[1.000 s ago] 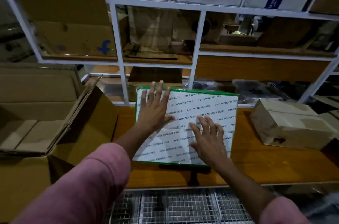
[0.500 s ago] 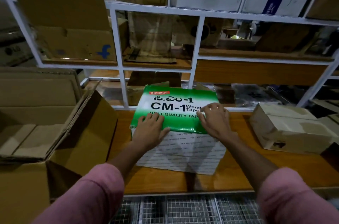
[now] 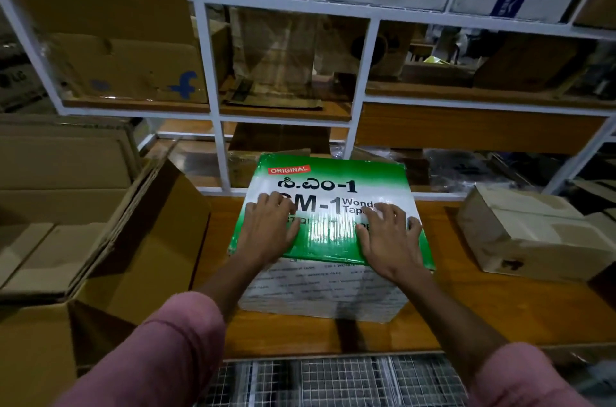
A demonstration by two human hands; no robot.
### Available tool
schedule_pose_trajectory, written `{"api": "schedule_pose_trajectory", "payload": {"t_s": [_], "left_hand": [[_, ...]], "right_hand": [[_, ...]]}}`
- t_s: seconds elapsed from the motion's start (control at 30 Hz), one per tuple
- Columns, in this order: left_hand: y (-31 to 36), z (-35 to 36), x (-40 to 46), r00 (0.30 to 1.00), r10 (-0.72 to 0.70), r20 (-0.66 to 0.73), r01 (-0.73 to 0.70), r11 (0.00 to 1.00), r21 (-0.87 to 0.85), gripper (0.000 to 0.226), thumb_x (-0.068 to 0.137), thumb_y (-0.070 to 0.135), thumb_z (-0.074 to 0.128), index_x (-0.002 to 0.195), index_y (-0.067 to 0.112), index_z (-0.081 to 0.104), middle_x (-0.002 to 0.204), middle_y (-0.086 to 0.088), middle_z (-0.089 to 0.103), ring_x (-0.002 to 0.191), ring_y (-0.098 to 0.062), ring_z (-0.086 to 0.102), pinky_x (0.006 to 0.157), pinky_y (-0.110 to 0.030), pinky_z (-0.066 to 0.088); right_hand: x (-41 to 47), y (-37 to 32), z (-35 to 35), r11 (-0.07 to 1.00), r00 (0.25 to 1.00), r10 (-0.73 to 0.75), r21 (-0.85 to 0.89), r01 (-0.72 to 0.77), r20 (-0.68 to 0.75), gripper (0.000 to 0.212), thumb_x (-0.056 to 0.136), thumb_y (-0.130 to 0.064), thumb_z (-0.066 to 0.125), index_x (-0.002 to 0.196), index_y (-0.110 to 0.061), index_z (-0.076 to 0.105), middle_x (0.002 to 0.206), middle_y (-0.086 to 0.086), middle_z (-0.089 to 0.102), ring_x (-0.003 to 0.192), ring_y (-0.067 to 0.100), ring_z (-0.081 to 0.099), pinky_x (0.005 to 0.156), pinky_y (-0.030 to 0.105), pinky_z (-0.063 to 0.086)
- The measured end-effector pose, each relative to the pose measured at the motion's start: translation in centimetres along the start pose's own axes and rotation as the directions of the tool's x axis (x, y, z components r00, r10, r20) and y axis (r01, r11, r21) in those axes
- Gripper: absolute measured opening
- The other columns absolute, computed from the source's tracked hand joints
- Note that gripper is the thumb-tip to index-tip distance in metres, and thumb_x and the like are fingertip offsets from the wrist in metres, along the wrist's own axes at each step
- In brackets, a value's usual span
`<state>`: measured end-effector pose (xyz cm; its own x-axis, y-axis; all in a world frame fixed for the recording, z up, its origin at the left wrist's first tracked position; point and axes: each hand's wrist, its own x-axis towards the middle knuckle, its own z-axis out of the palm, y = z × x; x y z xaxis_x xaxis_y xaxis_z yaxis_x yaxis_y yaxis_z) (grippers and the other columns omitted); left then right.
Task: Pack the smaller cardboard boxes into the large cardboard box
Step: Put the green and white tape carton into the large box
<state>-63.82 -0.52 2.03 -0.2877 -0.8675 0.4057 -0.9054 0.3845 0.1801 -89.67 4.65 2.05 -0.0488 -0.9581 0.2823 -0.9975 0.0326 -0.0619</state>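
A green and white tape carton (image 3: pixel 333 179), wrapped in shiny film, stands on the wooden table (image 3: pixel 466 316) in front of me with its green printed face up. My left hand (image 3: pixel 270 230) lies flat on the left half of that face. My right hand (image 3: pixel 388 240) lies flat on the right half, fingers spread. The large cardboard box (image 3: pixel 43 240) stands open at the left, its flaps up, with flat cardboard pieces inside. A smaller brown taped box (image 3: pixel 533 233) rests on the table at the right.
A white metal shelf frame (image 3: pixel 213 79) rises behind the table, holding brown cartons and paper. A wire mesh surface (image 3: pixel 333 380) lies below the table's near edge. The large box's right flap (image 3: pixel 160 226) leans close to the carton's left side.
The carton has been tipped over, so its green printed face now points up instead of the white lettered side. Both hands moved onto that green face and slid toward me.
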Motion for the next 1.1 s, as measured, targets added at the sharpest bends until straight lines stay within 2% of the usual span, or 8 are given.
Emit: {"api": "schedule_pose_trajectory", "payload": {"t_s": [0.17, 0.3, 0.4, 0.57, 0.77, 0.9, 1.0, 1.1], "left_hand": [[0.2, 0.0, -3.7, 0.999, 0.01, -0.045, -0.008, 0.999, 0.043, 0.051, 0.095, 0.056, 0.036, 0.131, 0.024, 0.052, 0.149, -0.003, 0.046, 0.14, -0.022, 0.037, 0.113, -0.048, 0.033], [0.7, -0.4, -5.6, 0.999, 0.0, -0.042, 0.004, 0.994, 0.108, 0.066, 0.097, 0.058, 0.031, 0.151, 0.021, 0.038, 0.167, -0.01, 0.023, 0.156, -0.027, 0.011, 0.122, -0.055, 0.016], [1.0, -0.5, -6.4, 1.0, -0.016, -0.006, 0.017, 0.988, 0.15, 0.077, 0.098, 0.065, 0.019, 0.161, 0.022, 0.02, 0.171, -0.009, 0.004, 0.157, -0.027, -0.007, 0.123, -0.059, 0.005], [1.6, -0.3, -9.4, 1.0, -0.016, 0.012, 0.014, 0.984, 0.18, 0.081, 0.098, 0.068, 0.01, 0.164, 0.022, 0.01, 0.171, -0.009, -0.008, 0.157, -0.026, -0.013, 0.122, -0.061, 0.004], [2.7, 2.2, -13.1, 0.999, -0.012, 0.035, 0.004, 0.975, 0.223, 0.083, 0.101, 0.066, 0.024, 0.163, 0.013, 0.009, 0.17, -0.015, -0.006, 0.157, -0.034, -0.003, 0.121, -0.065, 0.01], [2.3, 3.4, -13.4, 0.991, -0.054, 0.123, 0.023, 0.971, 0.239, 0.087, 0.095, 0.056, 0.057, 0.162, 0.014, 0.02, 0.171, -0.014, -0.002, 0.156, -0.037, 0.007, 0.118, -0.063, 0.02], [2.5, 2.7, -12.7, 0.999, -0.036, 0.036, 0.028, 0.979, 0.201, 0.08, 0.087, 0.049, 0.071, 0.152, 0.017, 0.036, 0.163, -0.015, 0.022, 0.145, -0.037, 0.029, 0.109, -0.059, 0.031], [3.0, 1.6, -11.4, 0.991, 0.068, -0.114, -0.045, 0.98, 0.195, 0.079, 0.082, 0.047, 0.076, 0.146, 0.019, 0.041, 0.153, -0.014, 0.033, 0.134, -0.036, 0.036, 0.102, -0.054, 0.034]], "right_hand": [[-2.7, -0.4, 0.4, 0.999, 0.997, -0.038, 0.019, 0.039, -0.061, 0.057, 0.101, -0.056, 0.026, 0.148, -0.028, 0.04, 0.158, 0.005, 0.036, 0.149, 0.025, 0.027, 0.114, 0.061, 0.021], [-4.5, -0.4, 0.4, 0.999, 0.996, -0.037, 0.012, 0.039, -0.085, 0.059, 0.101, -0.056, 0.026, 0.151, -0.027, 0.037, 0.163, 0.008, 0.031, 0.154, 0.028, 0.021, 0.118, 0.063, 0.015], [-5.3, -0.5, 0.4, 0.999, 0.997, -0.039, 0.01, 0.04, -0.073, 0.059, 0.102, -0.056, 0.027, 0.153, -0.026, 0.033, 0.166, 0.009, 0.025, 0.156, 0.027, 0.016, 0.12, 0.063, 0.012], [-8.6, -0.6, 0.4, 0.998, 0.988, -0.06, -0.02, 0.057, -0.139, 0.061, 0.102, -0.055, 0.026, 0.154, -0.025, 0.034, 0.168, 0.01, 0.022, 0.157, 0.027, 0.014, 0.121, 0.063, 0.011], [-11.8, -0.1, 3.8, 0.997, 0.986, -0.077, -0.025, 0.074, -0.147, 0.062, 0.101, -0.05, 0.038, 0.154, -0.017, 0.037, 0.165, 0.019, 0.025, 0.156, 0.037, 0.016, 0.12, 0.068, 0.007], [-11.9, -0.6, 4.5, 0.998, 0.997, -0.059, 0.035, 0.061, -0.051, 0.06, 0.09, -0.03, 0.071, 0.143, -0.023, 0.045, 0.155, 0.018, 0.039, 0.147, 0.039, 0.031, 0.112, 0.067, 0.032], [-11.4, -0.7, 3.6, 0.991, 0.989, -0.092, 0.084, 0.102, -0.112, 0.05, 0.087, -0.026, 0.068, 0.134, -0.021, 0.052, 0.139, 0.013, 0.052, 0.132, 0.034, 0.047, 0.103, 0.057, 0.044], [-10.3, -0.8, 2.7, 0.988, 0.959, -0.097, 0.093, 0.125, -0.265, 0.035, 0.089, -0.03, 0.058, 0.123, -0.02, 0.059, 0.118, 0.007, 0.057, 0.108, 0.026, 0.054, 0.085, 0.044, 0.045]]}}
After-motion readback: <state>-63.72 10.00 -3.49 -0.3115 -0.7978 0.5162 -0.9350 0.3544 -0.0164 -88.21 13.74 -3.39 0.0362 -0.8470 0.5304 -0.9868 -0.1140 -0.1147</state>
